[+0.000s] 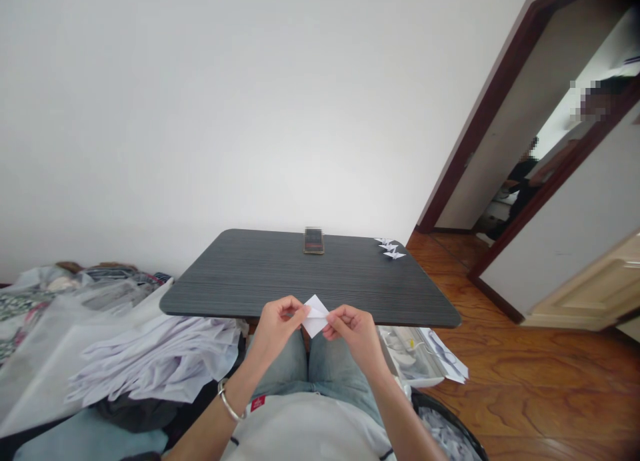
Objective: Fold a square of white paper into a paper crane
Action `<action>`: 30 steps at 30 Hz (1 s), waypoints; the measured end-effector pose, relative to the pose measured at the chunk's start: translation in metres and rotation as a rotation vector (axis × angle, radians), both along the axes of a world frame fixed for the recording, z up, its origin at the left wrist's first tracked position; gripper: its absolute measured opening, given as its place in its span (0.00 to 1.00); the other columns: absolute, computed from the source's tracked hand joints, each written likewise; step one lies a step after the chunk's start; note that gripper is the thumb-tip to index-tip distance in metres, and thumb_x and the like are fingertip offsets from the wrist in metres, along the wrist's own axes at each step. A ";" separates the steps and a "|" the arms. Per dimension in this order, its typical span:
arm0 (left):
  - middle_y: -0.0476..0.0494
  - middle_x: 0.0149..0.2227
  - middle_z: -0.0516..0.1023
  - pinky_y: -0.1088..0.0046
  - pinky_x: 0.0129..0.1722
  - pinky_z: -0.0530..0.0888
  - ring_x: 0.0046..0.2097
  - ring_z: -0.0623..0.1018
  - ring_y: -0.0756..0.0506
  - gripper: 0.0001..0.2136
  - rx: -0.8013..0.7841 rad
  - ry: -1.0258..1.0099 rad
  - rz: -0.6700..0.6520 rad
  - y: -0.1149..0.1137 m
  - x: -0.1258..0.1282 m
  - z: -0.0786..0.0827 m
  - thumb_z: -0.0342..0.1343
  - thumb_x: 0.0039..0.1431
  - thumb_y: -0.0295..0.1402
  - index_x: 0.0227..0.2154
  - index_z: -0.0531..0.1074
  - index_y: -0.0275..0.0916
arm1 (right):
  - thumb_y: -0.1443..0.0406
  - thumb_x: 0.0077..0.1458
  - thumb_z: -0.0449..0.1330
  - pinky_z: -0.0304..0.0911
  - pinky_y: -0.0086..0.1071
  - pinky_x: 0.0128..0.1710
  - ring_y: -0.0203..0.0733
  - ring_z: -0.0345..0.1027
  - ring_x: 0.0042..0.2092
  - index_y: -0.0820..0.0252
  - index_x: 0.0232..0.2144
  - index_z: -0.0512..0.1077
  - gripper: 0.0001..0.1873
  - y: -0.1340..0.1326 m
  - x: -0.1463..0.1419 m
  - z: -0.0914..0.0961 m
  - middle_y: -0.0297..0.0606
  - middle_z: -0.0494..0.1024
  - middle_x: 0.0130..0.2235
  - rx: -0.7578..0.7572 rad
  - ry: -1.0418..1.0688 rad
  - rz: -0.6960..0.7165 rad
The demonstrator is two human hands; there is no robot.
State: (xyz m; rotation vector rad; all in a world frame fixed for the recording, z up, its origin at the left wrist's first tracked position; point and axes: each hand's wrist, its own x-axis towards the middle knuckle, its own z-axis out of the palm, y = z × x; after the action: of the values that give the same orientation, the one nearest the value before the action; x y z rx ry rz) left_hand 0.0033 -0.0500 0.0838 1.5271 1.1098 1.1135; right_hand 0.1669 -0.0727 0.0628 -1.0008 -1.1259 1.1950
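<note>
My left hand (283,321) and right hand (356,331) each pinch a side corner of the folded paper (315,316), thumb and finger clamped on it. It is small, plain white and diamond-shaped, a line running across its middle, over the near edge of the dark table (250,268). Pointed white paper pieces (394,255) sit far right.

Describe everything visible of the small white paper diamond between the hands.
The small white diamond-shaped paper looks thin, with a fold line across its middle. One corner points up, another down; the left hand and right hand pinch its side corners. In view, it overlaps the near edge of the dark, wood-grained table.
</note>
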 end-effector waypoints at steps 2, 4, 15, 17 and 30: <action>0.49 0.20 0.71 0.77 0.25 0.64 0.24 0.68 0.51 0.12 -0.012 -0.010 -0.017 0.001 0.000 0.000 0.57 0.49 0.39 0.20 0.70 0.34 | 0.57 0.44 0.65 0.68 0.28 0.23 0.35 0.69 0.21 0.62 0.21 0.73 0.13 -0.001 -0.001 0.000 0.35 0.76 0.19 -0.005 0.003 -0.001; 0.49 0.21 0.71 0.77 0.25 0.64 0.24 0.68 0.51 0.12 -0.017 -0.001 -0.017 0.001 0.000 0.000 0.57 0.48 0.39 0.20 0.71 0.33 | 0.57 0.43 0.66 0.68 0.28 0.23 0.35 0.69 0.21 0.62 0.20 0.73 0.14 -0.001 -0.002 0.000 0.35 0.76 0.19 -0.006 0.006 -0.005; 0.52 0.18 0.68 0.78 0.23 0.63 0.22 0.66 0.52 0.12 0.001 -0.074 0.022 -0.002 0.001 0.003 0.57 0.48 0.39 0.19 0.68 0.35 | 0.56 0.49 0.62 0.68 0.26 0.26 0.34 0.71 0.24 0.63 0.24 0.76 0.14 -0.003 0.001 0.003 0.38 0.79 0.24 0.021 0.041 0.099; 0.52 0.19 0.69 0.78 0.23 0.63 0.22 0.66 0.52 0.12 -0.004 -0.086 0.022 -0.003 0.001 0.004 0.57 0.48 0.39 0.19 0.68 0.35 | 0.58 0.46 0.65 0.68 0.26 0.27 0.34 0.71 0.25 0.62 0.26 0.75 0.11 -0.004 0.000 0.001 0.37 0.79 0.24 0.018 0.061 0.116; 0.52 0.20 0.67 0.78 0.24 0.63 0.23 0.67 0.52 0.12 0.050 0.022 0.034 -0.009 0.002 0.003 0.54 0.52 0.38 0.20 0.67 0.35 | 0.57 0.46 0.63 0.65 0.22 0.23 0.30 0.68 0.22 0.62 0.22 0.71 0.13 -0.004 -0.002 0.006 0.33 0.76 0.21 0.023 0.054 0.075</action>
State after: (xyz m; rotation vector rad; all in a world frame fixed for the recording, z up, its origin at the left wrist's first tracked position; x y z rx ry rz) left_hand 0.0054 -0.0586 0.0864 1.5673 1.1338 1.1578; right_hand 0.1648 -0.0763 0.0688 -0.9101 -1.1405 1.2595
